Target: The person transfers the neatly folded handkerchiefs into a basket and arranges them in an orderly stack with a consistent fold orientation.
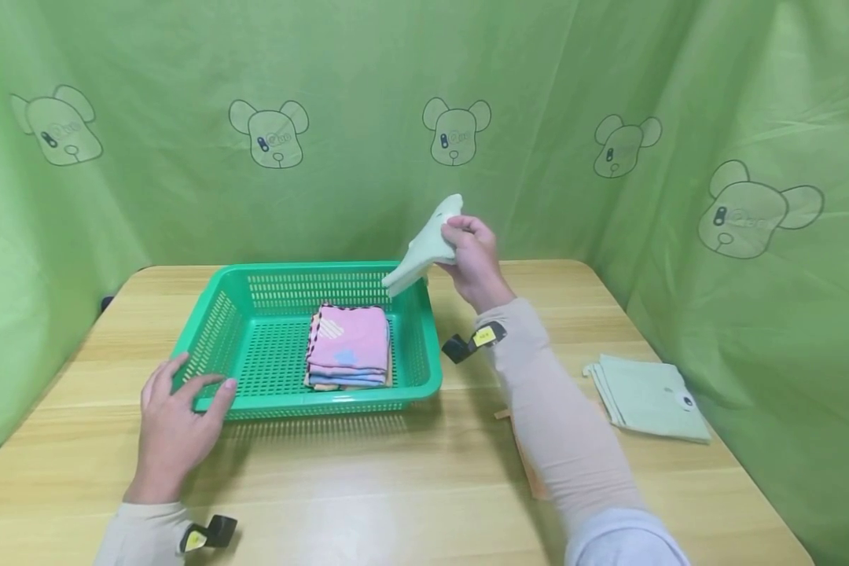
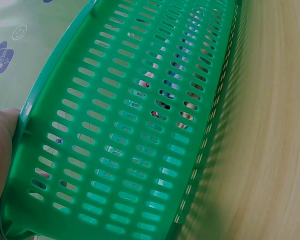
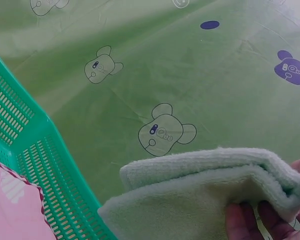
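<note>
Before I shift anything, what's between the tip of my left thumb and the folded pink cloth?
Only the green plastic basket's slotted floor, bare there; the head view shows it.

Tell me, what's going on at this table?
A person is handling folded cloths. Their right hand holds a folded pale green cloth in the air near the far right corner of a green basket, while the left hand is at its near left corner. Inside the basket sits a folded stack with a pink cloth on top. Another pale green cloth lies folded on the table to the right, and something orange shows partly behind the right forearm.
</note>
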The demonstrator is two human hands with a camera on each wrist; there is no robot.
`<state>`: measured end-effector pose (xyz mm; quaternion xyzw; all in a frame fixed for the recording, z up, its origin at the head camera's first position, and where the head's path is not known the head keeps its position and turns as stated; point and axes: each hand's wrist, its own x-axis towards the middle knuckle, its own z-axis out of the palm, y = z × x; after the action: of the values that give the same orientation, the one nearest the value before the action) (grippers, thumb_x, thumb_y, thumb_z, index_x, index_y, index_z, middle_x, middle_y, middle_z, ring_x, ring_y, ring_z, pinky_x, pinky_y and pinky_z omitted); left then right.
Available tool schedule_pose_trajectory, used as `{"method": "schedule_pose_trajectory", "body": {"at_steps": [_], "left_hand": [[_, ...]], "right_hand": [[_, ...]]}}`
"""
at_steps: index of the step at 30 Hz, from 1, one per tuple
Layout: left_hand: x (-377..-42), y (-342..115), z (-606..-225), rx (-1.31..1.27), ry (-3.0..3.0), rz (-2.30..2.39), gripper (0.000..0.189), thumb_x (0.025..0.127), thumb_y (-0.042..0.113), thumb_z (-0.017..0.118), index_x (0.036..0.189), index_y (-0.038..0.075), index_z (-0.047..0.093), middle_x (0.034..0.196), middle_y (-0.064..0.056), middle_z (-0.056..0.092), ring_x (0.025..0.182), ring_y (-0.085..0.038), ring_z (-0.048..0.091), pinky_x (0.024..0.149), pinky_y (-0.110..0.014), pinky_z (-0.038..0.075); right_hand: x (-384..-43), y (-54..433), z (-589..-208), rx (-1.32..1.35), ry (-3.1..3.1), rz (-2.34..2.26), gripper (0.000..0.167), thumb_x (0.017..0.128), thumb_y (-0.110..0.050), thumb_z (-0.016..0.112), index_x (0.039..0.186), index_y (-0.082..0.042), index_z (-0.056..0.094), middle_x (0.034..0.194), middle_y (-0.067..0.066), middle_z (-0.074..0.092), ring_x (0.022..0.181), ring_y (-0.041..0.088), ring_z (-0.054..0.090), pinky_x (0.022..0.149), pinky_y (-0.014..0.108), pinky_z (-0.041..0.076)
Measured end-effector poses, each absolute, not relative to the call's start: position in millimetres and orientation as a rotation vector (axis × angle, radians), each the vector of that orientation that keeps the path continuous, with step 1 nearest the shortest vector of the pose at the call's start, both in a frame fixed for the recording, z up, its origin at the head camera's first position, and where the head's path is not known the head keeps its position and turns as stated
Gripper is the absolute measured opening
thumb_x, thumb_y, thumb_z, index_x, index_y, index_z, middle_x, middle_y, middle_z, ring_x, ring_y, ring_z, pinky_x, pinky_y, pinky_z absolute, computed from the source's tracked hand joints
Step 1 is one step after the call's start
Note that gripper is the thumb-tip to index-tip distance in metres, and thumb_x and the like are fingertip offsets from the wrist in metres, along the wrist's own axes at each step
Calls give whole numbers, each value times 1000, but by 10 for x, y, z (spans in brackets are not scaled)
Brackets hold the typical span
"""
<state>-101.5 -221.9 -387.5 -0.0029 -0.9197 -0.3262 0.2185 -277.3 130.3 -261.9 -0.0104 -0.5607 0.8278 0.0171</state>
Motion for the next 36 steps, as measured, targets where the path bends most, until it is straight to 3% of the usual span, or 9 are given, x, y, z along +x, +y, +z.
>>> {"method": "schedule_pose_trajectory", "body": {"at_steps": [17,36], "left_hand": [[-1003,-2209,-3855,-2,-2552,-920,41,96,37,56,106,-2,67,149,-30,29,137,-53,15,102,-76,12],[-990,-2217,-3852,-11,-2566,-911,41,97,37,55,107,-2,66,149,-30,28,138,-53,13,103,-75,11]], "right_hand": [[-2747,1109,-2637,-20,-1689,2627,10,95,3,53,91,-5,50,134,19,48,115,34,55,83,37,56],[-2732,875,-2826,-128,-1678,2612,11,93,3,56,94,-7,54,128,18,52,110,31,58,83,35,56]]}}
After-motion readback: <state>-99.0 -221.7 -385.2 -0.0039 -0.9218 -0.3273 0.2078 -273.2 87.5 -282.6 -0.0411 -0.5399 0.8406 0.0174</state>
